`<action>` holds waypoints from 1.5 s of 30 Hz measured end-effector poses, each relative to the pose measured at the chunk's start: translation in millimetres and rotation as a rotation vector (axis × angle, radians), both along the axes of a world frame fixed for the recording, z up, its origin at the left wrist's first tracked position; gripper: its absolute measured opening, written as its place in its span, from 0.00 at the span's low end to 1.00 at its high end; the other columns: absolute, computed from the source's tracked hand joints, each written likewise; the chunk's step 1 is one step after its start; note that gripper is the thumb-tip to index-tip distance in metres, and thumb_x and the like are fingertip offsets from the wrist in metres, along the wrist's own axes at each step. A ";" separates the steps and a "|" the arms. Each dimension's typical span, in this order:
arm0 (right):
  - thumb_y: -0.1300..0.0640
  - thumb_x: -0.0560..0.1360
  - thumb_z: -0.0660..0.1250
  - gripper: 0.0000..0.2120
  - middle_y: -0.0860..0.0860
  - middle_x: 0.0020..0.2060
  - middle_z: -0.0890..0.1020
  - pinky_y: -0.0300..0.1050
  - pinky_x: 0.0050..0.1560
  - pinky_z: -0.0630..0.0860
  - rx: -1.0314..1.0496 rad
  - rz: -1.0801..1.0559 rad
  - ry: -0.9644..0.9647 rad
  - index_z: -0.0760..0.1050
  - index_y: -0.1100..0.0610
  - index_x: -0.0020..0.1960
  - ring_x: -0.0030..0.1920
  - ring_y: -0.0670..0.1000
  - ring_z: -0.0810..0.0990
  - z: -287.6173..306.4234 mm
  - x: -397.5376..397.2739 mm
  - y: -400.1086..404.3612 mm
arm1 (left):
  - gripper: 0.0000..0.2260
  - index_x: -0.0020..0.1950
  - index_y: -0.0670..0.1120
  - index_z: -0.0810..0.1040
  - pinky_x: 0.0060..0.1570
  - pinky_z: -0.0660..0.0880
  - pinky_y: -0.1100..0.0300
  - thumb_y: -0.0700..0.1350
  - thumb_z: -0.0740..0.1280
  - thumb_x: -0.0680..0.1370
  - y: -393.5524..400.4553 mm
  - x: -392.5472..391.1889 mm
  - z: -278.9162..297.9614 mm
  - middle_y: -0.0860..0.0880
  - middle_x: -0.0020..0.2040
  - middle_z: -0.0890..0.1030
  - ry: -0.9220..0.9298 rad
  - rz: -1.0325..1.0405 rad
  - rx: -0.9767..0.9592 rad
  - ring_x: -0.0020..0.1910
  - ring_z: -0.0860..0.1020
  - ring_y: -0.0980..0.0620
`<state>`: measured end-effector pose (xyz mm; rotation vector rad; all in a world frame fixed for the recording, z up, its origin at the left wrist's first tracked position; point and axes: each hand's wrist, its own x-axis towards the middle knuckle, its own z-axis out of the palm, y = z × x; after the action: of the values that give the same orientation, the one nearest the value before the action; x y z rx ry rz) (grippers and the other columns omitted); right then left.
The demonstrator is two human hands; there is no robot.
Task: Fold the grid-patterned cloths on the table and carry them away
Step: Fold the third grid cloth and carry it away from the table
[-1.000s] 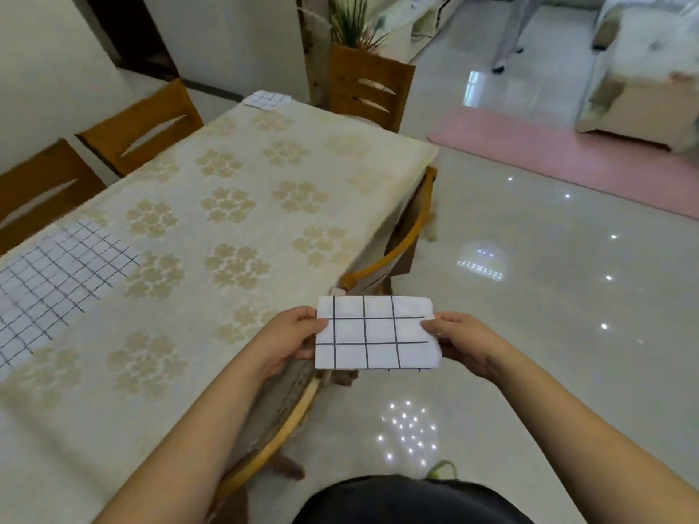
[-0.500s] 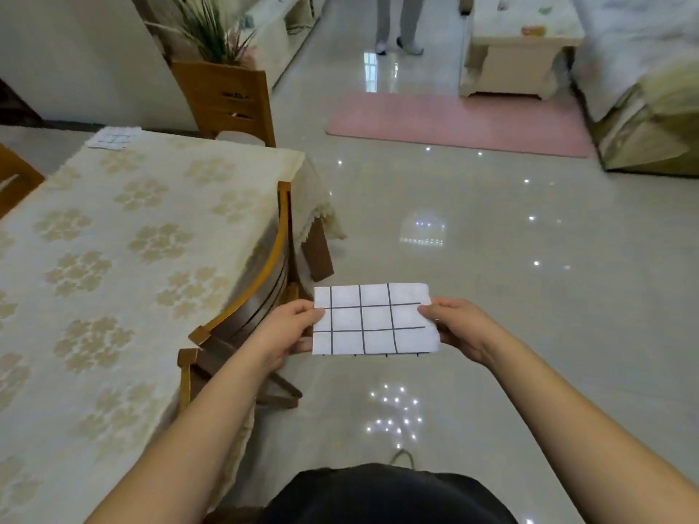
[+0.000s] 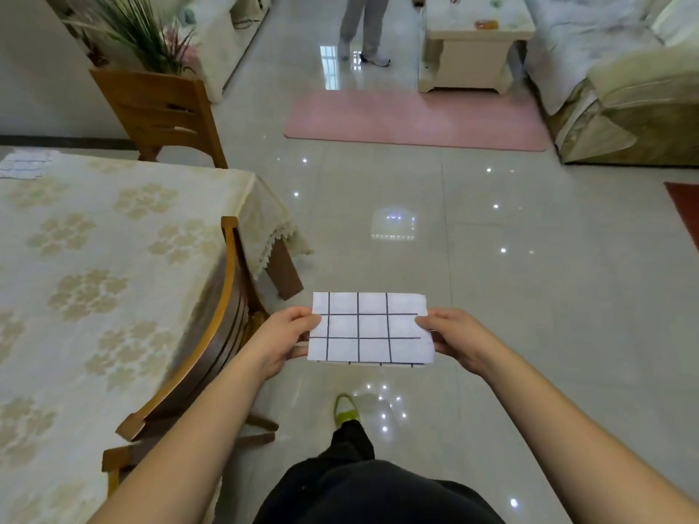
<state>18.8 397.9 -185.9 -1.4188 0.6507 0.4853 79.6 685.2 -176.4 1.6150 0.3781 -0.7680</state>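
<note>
White cloth with a black grid, folded into a small rectangle (image 3: 370,327), is held flat in the air over the glossy tile floor (image 3: 529,296), clear of the counter (image 3: 106,266). Two hands hold it, one at each short edge: the left hand (image 3: 281,340) pinches the left edge between thumb and fingers, and the right hand (image 3: 459,340) pinches the right edge the same way. A second grid cloth (image 3: 25,165) lies at the far left corner of the counter, partly cut off by the frame edge, so two cloths show in all. The counter wears a cream covering with a pale flower pattern and a lace edge. Two wooden chairs stand by it: one (image 3: 196,357) tucked in at the near side, just beside the left forearm, and one (image 3: 159,111) at the far end, with a green plant (image 3: 143,28) behind it. Ahead on the floor lies one pink rug (image 3: 416,121), with a low cream table (image 3: 469,51) and a covered sofa (image 3: 624,88) beyond. Another person's legs (image 3: 361,28) stand at the top. One foot in a yellow-green shoe (image 3: 345,410) steps forward below the cloth.
</note>
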 end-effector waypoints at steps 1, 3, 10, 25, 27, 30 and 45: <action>0.61 0.77 0.66 0.09 0.60 0.47 0.83 0.43 0.48 0.80 -0.012 0.002 0.000 0.78 0.66 0.53 0.45 0.53 0.81 -1.0 11.7 -1.8 | 0.10 0.58 0.39 0.78 0.54 0.79 0.47 0.41 0.66 0.79 -1.3 11.9 -2.0 0.39 0.53 0.83 0.010 -0.005 -0.011 0.49 0.81 0.45; 0.61 0.77 0.66 0.09 0.58 0.46 0.83 0.44 0.49 0.79 -0.035 -0.005 -0.002 0.78 0.66 0.53 0.44 0.53 0.80 -2.1 36.3 -5.0 | 0.08 0.57 0.41 0.79 0.55 0.79 0.46 0.41 0.65 0.80 -2.6 37.4 -4.8 0.42 0.51 0.84 0.050 -0.041 -0.024 0.48 0.82 0.48; 0.61 0.77 0.66 0.12 0.59 0.45 0.81 0.51 0.55 0.77 -0.055 -0.024 -0.016 0.76 0.69 0.55 0.45 0.55 0.78 -2.5 116.9 -4.7 | 0.03 0.49 0.44 0.78 0.55 0.79 0.46 0.42 0.66 0.80 -0.9 124.8 3.4 0.42 0.50 0.83 0.062 -0.122 -0.028 0.50 0.81 0.46; 0.60 0.77 0.67 0.05 0.56 0.41 0.84 0.43 0.44 0.79 -0.011 0.013 -0.040 0.78 0.62 0.46 0.40 0.51 0.82 -7.4 284.0 -70.8 | 0.05 0.52 0.43 0.79 0.53 0.80 0.48 0.42 0.65 0.80 -71.6 275.7 -4.5 0.49 0.36 0.80 0.040 0.036 0.034 0.40 0.78 0.51; 0.60 0.77 0.67 0.04 0.55 0.40 0.84 0.42 0.42 0.78 0.001 0.012 -0.041 0.78 0.60 0.44 0.39 0.50 0.82 -5.0 313.2 -86.5 | 0.06 0.54 0.42 0.79 0.49 0.81 0.51 0.42 0.65 0.80 -87.4 297.0 -4.6 0.51 0.33 0.81 0.039 0.065 0.031 0.38 0.79 0.52; 0.61 0.77 0.67 0.05 0.54 0.38 0.83 0.41 0.40 0.78 -0.001 0.028 -0.049 0.77 0.59 0.42 0.37 0.49 0.80 1.3 353.3 -106.9 | 0.05 0.54 0.42 0.78 0.32 0.79 0.60 0.41 0.65 0.80 -108.4 329.3 -2.1 0.51 0.33 0.81 0.027 0.099 0.044 0.34 0.79 0.54; 0.63 0.78 0.64 0.08 0.59 0.48 0.84 0.48 0.46 0.81 0.065 0.196 -0.023 0.77 0.64 0.54 0.44 0.53 0.83 -2.7 532.7 -93.9 | 0.08 0.56 0.42 0.79 0.41 0.76 0.53 0.44 0.66 0.80 -94.9 466.3 1.0 0.39 0.50 0.81 -0.001 0.292 0.052 0.45 0.79 0.44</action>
<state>551.5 304.0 -188.6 -1.4315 0.4748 0.6375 545.9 590.3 -175.4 1.5639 0.6226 -0.5386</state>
